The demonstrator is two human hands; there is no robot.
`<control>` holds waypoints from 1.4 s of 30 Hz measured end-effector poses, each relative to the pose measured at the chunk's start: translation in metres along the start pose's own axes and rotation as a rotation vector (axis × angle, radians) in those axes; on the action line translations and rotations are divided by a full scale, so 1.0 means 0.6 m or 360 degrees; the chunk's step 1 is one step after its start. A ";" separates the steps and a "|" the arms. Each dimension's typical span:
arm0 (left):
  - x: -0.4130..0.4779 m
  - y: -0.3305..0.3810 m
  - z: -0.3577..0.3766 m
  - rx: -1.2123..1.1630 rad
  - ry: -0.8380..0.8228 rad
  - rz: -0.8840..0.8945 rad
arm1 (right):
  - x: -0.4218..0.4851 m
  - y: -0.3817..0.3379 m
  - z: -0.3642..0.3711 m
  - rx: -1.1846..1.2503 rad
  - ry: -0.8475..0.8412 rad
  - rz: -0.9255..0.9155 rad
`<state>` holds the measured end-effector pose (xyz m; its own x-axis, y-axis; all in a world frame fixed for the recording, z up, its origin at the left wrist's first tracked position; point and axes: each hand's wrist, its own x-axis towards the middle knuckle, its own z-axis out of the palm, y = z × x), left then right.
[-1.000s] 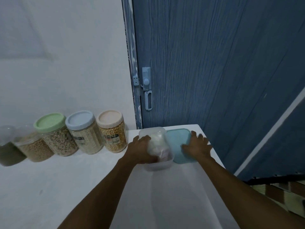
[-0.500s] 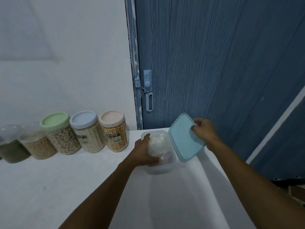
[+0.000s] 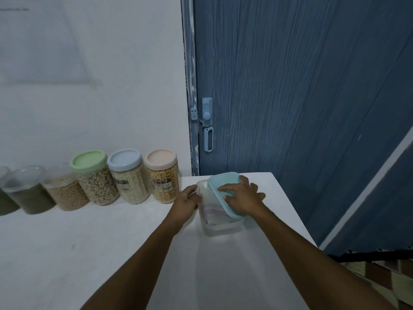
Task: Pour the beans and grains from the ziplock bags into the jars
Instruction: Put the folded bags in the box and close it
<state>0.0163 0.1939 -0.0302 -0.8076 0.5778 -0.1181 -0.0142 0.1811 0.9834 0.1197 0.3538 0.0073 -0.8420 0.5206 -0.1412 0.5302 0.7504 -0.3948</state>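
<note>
White counter (image 3: 111, 253) runs along a pale wall and ends beside a blue door (image 3: 290, 86); the head camera is the only view.

Against the wall stands a row of filled, capped containers: two clear-lidded jars (image 3: 64, 189) at the left, then a green-lidded jar (image 3: 96, 177), a blue-lidded jar (image 3: 128, 175) and a peach-lidded jar (image 3: 162, 175), each well stocked with grains or beans. By that showing most of the pouring looks done.

What is left sits near the counter's far right corner: a square clear container (image 3: 220, 224), just beside the peach-lidded jar. Something pale lies inside it. Whether that is a bag or loose grain I cannot tell, and no ziplock bag shows plainly anywhere.

A teal lid (image 3: 223, 182) lies tilted over its mouth, not yet seated, so I judge this to be the capping step.

Both arms reach forward. The left hand (image 3: 186, 202) has its grip curled round the container's left wall, steadying it. The right hand (image 3: 241, 198) lies on top of the lid, fingers spread and relaxed and the thumb flat on the lid, pressing rather than clasping.
</note>
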 end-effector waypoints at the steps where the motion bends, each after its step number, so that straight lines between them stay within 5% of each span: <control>1: -0.003 -0.004 0.004 0.0082 -0.0017 0.0036 | 0.004 0.007 -0.004 0.0074 -0.0011 0.0036; 8: -0.015 0.000 0.025 0.0246 0.0146 -0.0042 | 0.016 0.024 -0.010 0.0293 -0.0053 0.0168; 13: -0.021 -0.011 0.011 -0.0584 0.0024 -0.0315 | 0.013 0.007 0.009 0.0409 0.0039 0.0165; 15: -0.023 -0.013 0.007 -0.0630 -0.0014 -0.0333 | 0.013 0.005 0.017 0.0436 0.0084 0.0174; 26: -0.021 -0.036 0.018 0.0331 -0.0204 0.0086 | -0.003 0.031 0.017 0.0818 0.0209 0.0021; 42: 0.006 0.003 0.015 0.1291 -0.0348 0.0283 | 0.011 0.038 0.044 0.0158 0.0117 -0.0082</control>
<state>0.0186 0.2036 -0.0299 -0.6252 0.7766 -0.0776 0.5949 0.5385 0.5968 0.1234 0.3638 -0.0267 -0.8563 0.5138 -0.0532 0.4711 0.7347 -0.4882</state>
